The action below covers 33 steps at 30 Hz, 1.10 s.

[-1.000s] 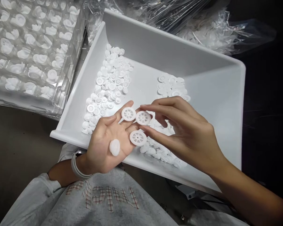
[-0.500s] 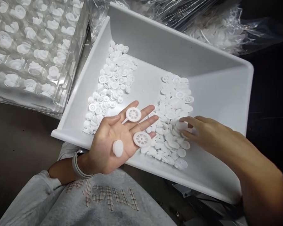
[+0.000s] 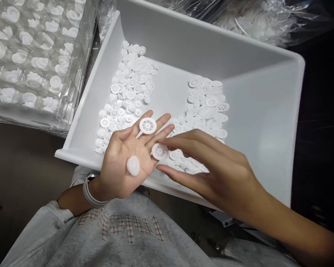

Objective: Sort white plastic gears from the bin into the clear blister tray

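Observation:
My left hand [image 3: 129,159] is palm up, fingers spread, bearing white plastic wheels. A spoked wheel [image 3: 147,126] rests at the index and middle fingers. A small domed wheel [image 3: 133,165] with a ridged edge lies on the palm. My right hand [image 3: 208,163] reaches across from the right, thumb and fingertips curved around a blurred spoked wheel [image 3: 159,151] by the left hand's outer fingers. Whether the thumb touches it is hard to see. Below the hands are two piles of white wheels, a left pile [image 3: 132,81] and a right pile [image 3: 207,105], partly covered by my right hand.
The piles lie in a large grey bin [image 3: 267,122] with raised walls. At the upper left stands a clear plastic tray [image 3: 72,79] whose pockets hold white parts. Behind the bin is a clear plastic bag [image 3: 256,18] with pale contents.
My right hand has moved left from the right pile to the outer fingers of my left hand. My left hand has shifted slightly up and left in view, still bearing wheels.

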Motion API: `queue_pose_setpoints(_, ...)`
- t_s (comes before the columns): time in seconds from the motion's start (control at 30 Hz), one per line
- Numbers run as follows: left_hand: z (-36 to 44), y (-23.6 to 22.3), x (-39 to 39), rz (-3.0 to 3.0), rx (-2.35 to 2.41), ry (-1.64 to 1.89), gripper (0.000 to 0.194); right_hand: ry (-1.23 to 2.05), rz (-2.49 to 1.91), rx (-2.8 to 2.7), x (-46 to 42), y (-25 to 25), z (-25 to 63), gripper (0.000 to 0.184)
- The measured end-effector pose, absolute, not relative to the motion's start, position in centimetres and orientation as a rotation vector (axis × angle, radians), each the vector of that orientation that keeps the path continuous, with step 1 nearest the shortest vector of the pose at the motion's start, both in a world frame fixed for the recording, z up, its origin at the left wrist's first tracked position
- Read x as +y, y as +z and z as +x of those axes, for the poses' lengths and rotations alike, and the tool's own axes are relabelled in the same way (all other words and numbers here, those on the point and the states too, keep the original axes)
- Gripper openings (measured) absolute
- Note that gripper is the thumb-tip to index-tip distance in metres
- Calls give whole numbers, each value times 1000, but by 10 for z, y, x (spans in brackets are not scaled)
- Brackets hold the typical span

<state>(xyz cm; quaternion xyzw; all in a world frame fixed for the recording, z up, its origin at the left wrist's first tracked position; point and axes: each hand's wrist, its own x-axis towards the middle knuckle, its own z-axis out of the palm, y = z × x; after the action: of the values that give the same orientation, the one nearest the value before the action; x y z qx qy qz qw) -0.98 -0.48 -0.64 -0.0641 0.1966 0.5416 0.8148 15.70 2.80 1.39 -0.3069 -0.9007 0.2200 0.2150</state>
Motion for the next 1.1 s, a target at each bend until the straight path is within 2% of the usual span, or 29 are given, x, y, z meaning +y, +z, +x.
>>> queue_pose_setpoints(0.13, -11, -6, -6, -139, 414, 1146, 56, 686, -922, -2428, 31, 11, 152, 26)
queue_pose_setpoints(0.3, -10, -4, -6, -150, 375, 1092, 56, 496, -1028, -2409, 42, 17, 154, 25)
queue_pose_setpoints(0.43, -9, -4, -5, -185, 385, 1082, 57, 472, -1053, -2443, 44, 21, 155, 27)
queue_pose_setpoints(0.57, -9, -5, -4, -204, 410, 1080, 57, 163, -884, -2526, 31, 24, 153, 35)
queue_pose_setpoints(0.63, -9, -5, -4, -200, 409, 1086, 57, 66, -709, -2612, 24, 26, 148, 32)
queue_pose_setpoints(0.73, -8, -5, -3, -178, 417, 1075, 55, 27, -526, -2669, 18, 24, 134, 17)
queue_pose_setpoints(0.8, -8, -4, -2, -167, 440, 1070, 54, 38, -478, -2650, 17, 22, 127, 13)
queue_pose_setpoints(0.93, -10, -3, -1, -178, 460, 1091, 53, 97, -413, -2647, 19, 23, 130, 14)
queue_pose_setpoints(1.1, -11, -5, -1, -205, 415, 1128, 54, -75, -564, -2695, 18, 25, 156, 22)
